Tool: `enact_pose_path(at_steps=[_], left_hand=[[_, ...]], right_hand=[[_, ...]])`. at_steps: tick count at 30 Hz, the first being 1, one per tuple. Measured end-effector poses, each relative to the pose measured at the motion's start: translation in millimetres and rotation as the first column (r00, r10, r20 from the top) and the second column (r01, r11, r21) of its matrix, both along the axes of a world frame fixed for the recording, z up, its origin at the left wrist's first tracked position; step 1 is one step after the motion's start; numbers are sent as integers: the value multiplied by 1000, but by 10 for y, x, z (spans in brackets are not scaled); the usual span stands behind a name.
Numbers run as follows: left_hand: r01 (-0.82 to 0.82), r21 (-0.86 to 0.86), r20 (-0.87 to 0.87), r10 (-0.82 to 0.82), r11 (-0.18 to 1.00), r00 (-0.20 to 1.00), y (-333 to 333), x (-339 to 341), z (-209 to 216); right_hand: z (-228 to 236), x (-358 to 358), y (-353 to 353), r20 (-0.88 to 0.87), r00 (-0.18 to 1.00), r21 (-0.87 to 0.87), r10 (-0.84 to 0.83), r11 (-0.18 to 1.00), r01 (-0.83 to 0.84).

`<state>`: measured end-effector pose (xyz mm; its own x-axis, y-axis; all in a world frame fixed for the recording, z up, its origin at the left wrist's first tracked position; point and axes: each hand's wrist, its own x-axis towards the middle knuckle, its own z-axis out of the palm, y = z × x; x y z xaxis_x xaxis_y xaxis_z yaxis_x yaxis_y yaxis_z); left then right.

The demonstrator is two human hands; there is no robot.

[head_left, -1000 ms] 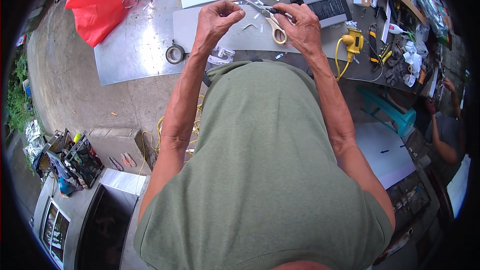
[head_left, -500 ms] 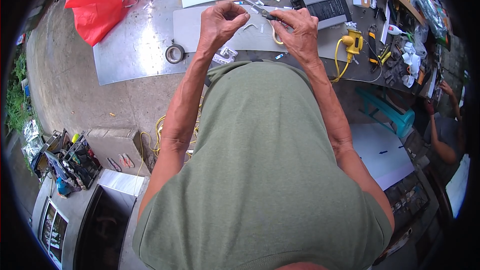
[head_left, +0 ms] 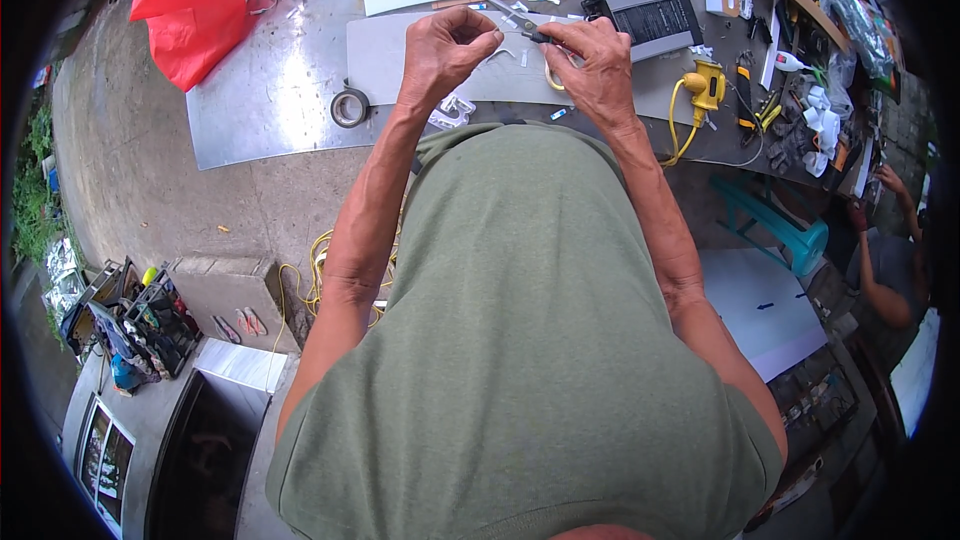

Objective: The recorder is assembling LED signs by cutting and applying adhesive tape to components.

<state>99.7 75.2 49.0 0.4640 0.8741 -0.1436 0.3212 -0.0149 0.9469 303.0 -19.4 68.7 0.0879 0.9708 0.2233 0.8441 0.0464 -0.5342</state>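
My right hand (head_left: 590, 60) grips a pair of scissors (head_left: 522, 22) whose metal blades point up and to the left. A pale yellow loop, seemingly part of their handle, shows below the fingers. My left hand (head_left: 445, 52) is closed in a pinch just left of the blades. Something thin, like a fine wire, seems to run from its fingertips toward the scissors; it is too small to name. Both hands are above a grey sheet (head_left: 380, 60) on the metal table (head_left: 240, 125). Small white pieces lie around them.
A roll of tape (head_left: 350, 108) lies left of my arm, and a red plastic bag (head_left: 188, 10) hangs at the far left. Rightward are a black flat box (head_left: 655, 18), a yellow power tool (head_left: 708, 86) with its cord, and a teal stool (head_left: 800, 240). Another person (head_left: 890, 280) works at far right.
My left hand has shifted slightly right, toward the scissors. My right hand has moved slightly, the scissors staying almost in place.
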Motion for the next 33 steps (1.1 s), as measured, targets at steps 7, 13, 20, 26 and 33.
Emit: enact_pose_path(at_steps=[7, 13, 20, 26, 33], left_hand=[[10, -46, -4, -10, 999, 1000, -2, 9, 52], [36, -38, -12, -37, 999, 999, -10, 15, 17], [87, -74, 5, -87, 993, 996, -20, 2, 22], [111, -125, 49, -106, 986, 993, -30, -18, 10], [105, -137, 55, -98, 985, 994, -12, -34, -37]], right_hand=[[-12, 10, 7, -6, 1000, 14, 8, 1000, -8], [-8, 10, 7, -16, 1000, 2, 26, 1000, -26], [-33, 23, -1, -36, 998, 53, 60, 997, -58], [-38, 18, 17, -112, 989, 20, 101, 995, -99], [-37, -42, 5, -345, 936, -50, 68, 995, -91]])
